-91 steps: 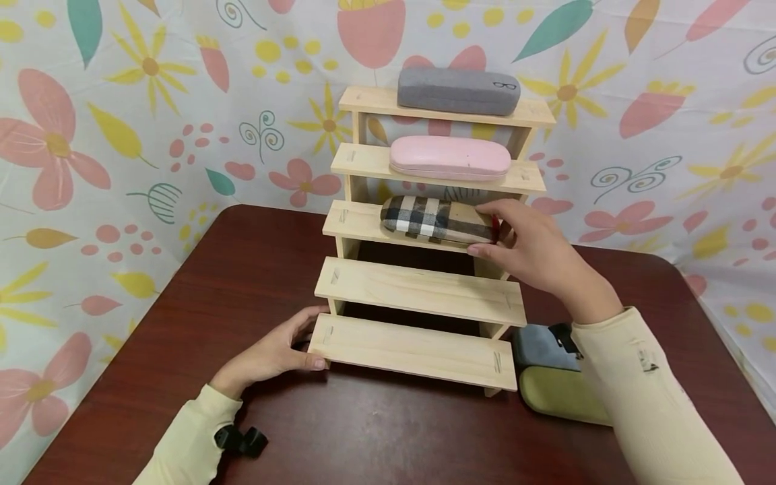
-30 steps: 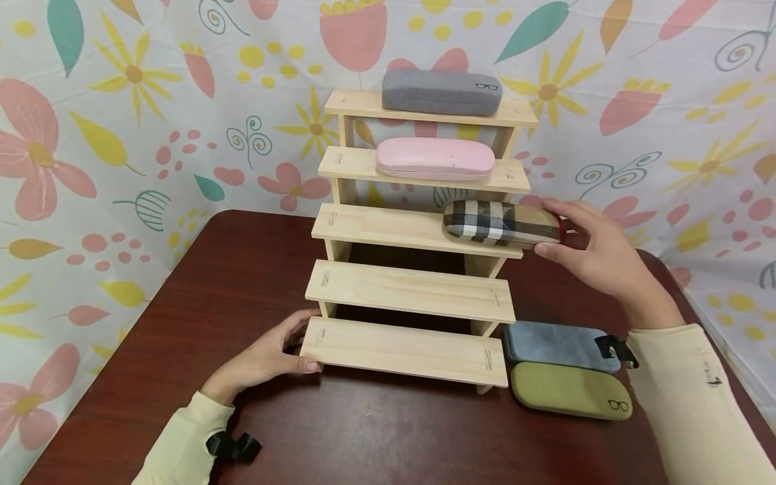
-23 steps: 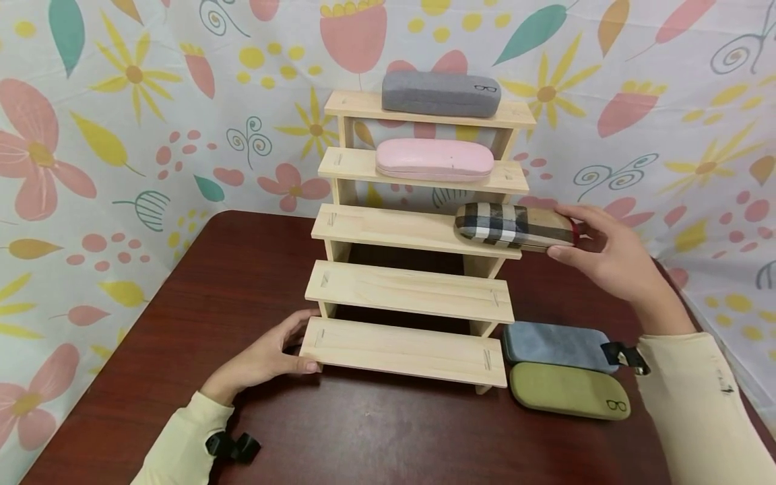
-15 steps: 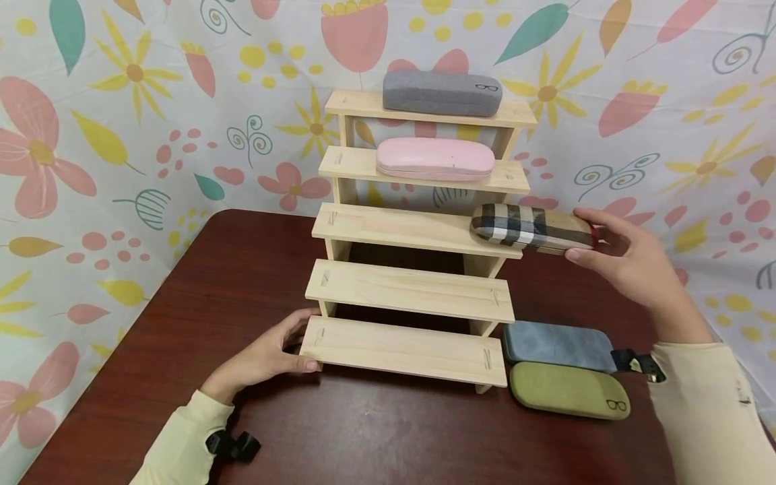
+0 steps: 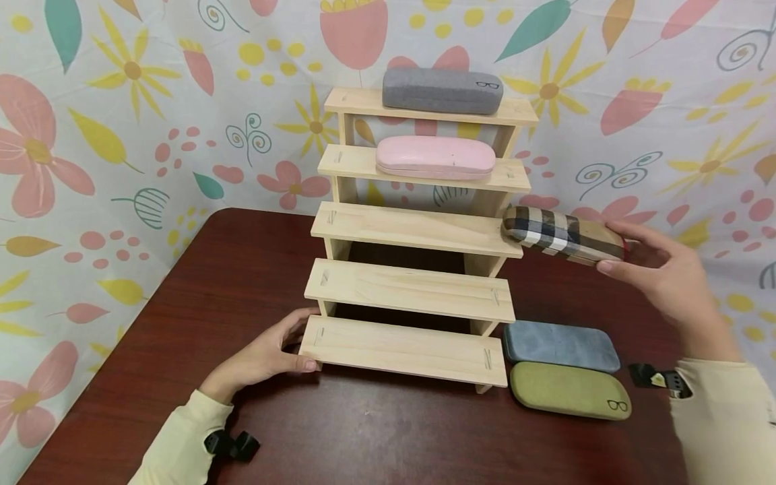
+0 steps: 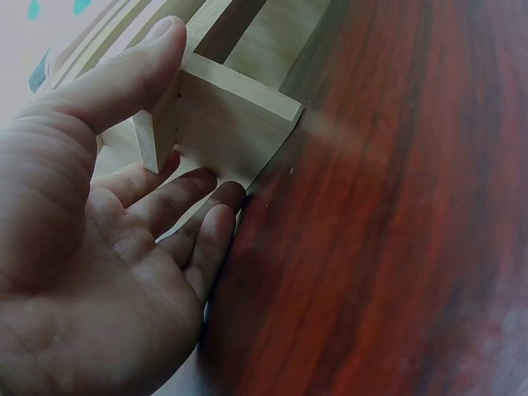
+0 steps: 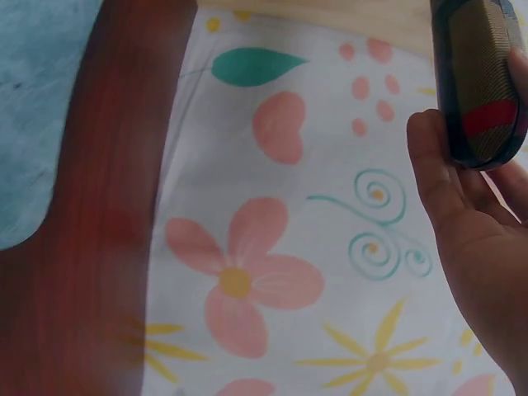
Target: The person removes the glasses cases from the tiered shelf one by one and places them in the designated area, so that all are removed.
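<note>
Clearly, at centre right of the head view, the right hand (image 5: 673,276) pinches the plaid case (image 5: 560,234) by one end; the other overlaps the middle board of the wooden rack (image 5: 403,351), and contact there cannot be told. At lower left, the left hand (image 5: 267,351) grips the rack's bottom corner, fingers partly hidden. In the left wrist view, the rack runs off the top. At upper right in the right wrist view, the frame crops case and hand.

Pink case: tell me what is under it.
The pink case lies on the second-highest step of the wooden rack; the patch of board directly beneath it is covered and cannot be seen.
</note>
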Tool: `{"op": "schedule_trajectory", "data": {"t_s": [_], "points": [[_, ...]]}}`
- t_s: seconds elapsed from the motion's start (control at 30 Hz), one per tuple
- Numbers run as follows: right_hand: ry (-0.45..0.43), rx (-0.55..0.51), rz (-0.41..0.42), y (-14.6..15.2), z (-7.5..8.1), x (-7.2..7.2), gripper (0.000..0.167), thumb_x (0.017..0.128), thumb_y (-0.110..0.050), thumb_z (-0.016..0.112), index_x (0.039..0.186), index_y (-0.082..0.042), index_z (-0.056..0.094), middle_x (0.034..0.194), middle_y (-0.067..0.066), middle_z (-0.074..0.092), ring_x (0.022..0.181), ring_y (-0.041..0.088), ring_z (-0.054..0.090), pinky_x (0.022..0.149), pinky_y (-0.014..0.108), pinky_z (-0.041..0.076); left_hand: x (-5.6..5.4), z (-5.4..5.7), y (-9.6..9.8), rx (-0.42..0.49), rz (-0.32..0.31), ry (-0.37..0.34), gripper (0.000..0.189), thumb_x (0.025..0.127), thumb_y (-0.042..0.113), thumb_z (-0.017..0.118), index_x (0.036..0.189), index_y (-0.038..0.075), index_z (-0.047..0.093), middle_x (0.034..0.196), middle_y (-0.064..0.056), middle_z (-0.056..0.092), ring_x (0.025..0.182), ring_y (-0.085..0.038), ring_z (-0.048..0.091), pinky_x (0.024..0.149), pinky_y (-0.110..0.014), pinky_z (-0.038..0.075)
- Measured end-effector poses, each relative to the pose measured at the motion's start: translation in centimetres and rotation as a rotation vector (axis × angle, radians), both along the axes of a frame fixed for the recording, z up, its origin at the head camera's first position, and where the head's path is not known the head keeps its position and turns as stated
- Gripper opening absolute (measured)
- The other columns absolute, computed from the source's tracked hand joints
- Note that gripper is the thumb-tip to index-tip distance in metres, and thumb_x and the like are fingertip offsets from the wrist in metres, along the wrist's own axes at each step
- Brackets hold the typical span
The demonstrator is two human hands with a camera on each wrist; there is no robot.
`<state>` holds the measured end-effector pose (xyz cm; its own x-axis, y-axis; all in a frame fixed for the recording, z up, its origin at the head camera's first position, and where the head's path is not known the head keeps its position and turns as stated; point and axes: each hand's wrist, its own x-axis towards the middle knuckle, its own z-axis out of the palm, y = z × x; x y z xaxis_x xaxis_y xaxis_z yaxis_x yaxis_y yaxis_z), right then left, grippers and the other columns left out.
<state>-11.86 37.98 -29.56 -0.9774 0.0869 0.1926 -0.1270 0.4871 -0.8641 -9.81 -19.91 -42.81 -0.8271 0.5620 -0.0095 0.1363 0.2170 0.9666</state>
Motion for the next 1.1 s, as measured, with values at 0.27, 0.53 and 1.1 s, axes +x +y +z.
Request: {"op": "schedule_trajectory", "data": {"t_s": [0.27,0.53,1.1], "points": [[0.004,-0.089,0.029,2.2,-1.5,0.5,0.062,0.085,0.010,0.074,0.142,-0.011,0.059,0.112,-0.018,0.069,0.094,-0.003,0.063,0.075,0.010,0.048,0.1,0.1,-0.1,0.014,-0.009,-0.003,0.083,0.082,0.011,0.084,0.150,0.006,0.036,0.135,-0.016,0.054,0.121,-0.030,0.051,0.099,-0.025,0.038],[-0.137,0.215,0.029,4.5,-4.0,0.6,0.063,0.088,-0.014,0.080,0.146,-0.019,0.055,0.095,-0.018,0.067,0.081,0.001,0.061,0.066,0.015,0.048,0.0,0.1,-0.1,0.022,-0.013,-0.009,0.083,0.082,0.010,0.084,0.150,0.007,0.036,0.136,-0.016,0.054,0.122,-0.029,0.051,0.099,-0.025,0.038],[-0.236,0.466,0.278,6.1,-8.7,-0.3,0.061,0.093,-0.018,0.075,0.146,-0.003,0.049,0.146,0.010,0.048,0.116,-0.011,0.039,0.076,0.011,0.041,0.0,0.2,-0.1,-0.005,0.002,-0.010,0.084,0.083,0.013,0.084,0.151,0.006,0.035,0.137,-0.016,0.053,0.124,-0.033,0.048,0.100,-0.025,0.037]]}}
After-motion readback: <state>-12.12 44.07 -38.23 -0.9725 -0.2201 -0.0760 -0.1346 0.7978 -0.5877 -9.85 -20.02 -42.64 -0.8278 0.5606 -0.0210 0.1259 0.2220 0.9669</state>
